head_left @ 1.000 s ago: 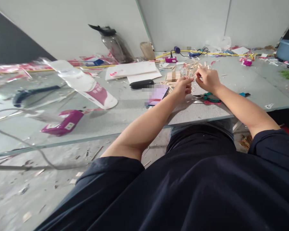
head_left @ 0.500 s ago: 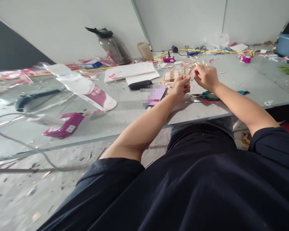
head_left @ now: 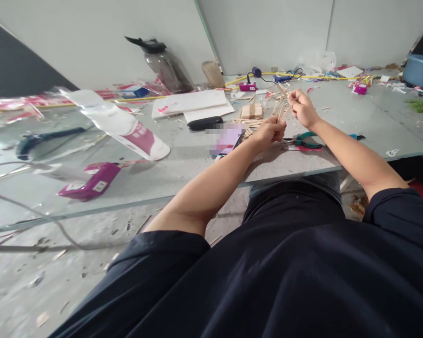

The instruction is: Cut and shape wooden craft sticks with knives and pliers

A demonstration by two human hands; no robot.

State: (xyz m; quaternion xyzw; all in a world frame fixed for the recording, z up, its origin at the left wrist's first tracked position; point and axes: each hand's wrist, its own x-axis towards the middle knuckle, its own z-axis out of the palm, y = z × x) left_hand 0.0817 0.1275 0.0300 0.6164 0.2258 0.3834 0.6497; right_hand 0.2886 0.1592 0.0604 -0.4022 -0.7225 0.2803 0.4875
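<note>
My left hand is closed on flat wooden craft sticks that point upward from its fingertips. To its right and slightly farther off, my right hand pinches another craft stick, which slants up to the left. The two hands are close together but apart, above the near part of the table. Beneath and beside them lie a bundle of craft sticks and loose sticks. A pair of pliers with green handles rests under my right forearm, partly hidden.
Left of my hands are a phone with a lilac screen, a black case and white boards. Farther left stand a white bottle and a purple device. A dark water bottle is by the wall.
My hands have drawn apart: the left has come slightly nearer and right, the right slightly up. The stick in my right hand now shows clearly, slanting up to the left.
</note>
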